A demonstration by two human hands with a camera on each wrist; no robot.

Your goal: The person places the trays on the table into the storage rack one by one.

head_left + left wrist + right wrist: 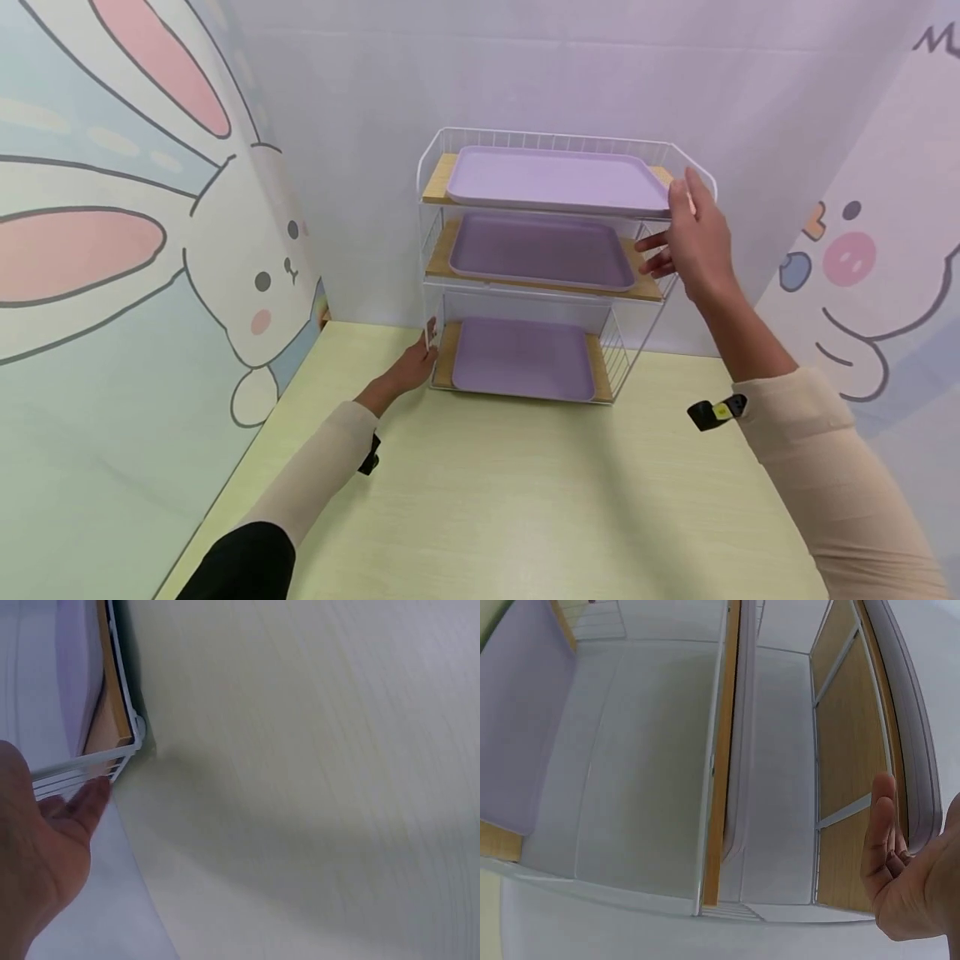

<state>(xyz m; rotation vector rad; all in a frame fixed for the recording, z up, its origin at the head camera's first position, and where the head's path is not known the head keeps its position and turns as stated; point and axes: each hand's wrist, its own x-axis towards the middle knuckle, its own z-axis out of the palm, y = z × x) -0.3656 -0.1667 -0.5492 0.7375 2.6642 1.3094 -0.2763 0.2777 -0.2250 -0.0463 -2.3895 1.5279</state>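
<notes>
A white wire rack (647, 337) with three wooden shelves stands against the back wall. Each shelf carries a purple tray: a top tray (558, 179), a middle tray (542, 250) and a bottom tray (522, 358). My left hand (408, 367) holds the rack low on its left side, with fingers around the side wires in the left wrist view. At the top right front corner, my right hand (701, 246) has the top tray's corner between thumb and fingers. The right wrist view shows its fingers (881, 825) under the tray's edge; the thumb is mostly hidden there.
The rack stands at the far end of a pale wood-grain table (480, 500). A printed backdrop with a rabbit (255, 258) rises on the left, and one with a pig (855, 258) on the right. A pale wall sheet (360, 167) hangs close behind the rack.
</notes>
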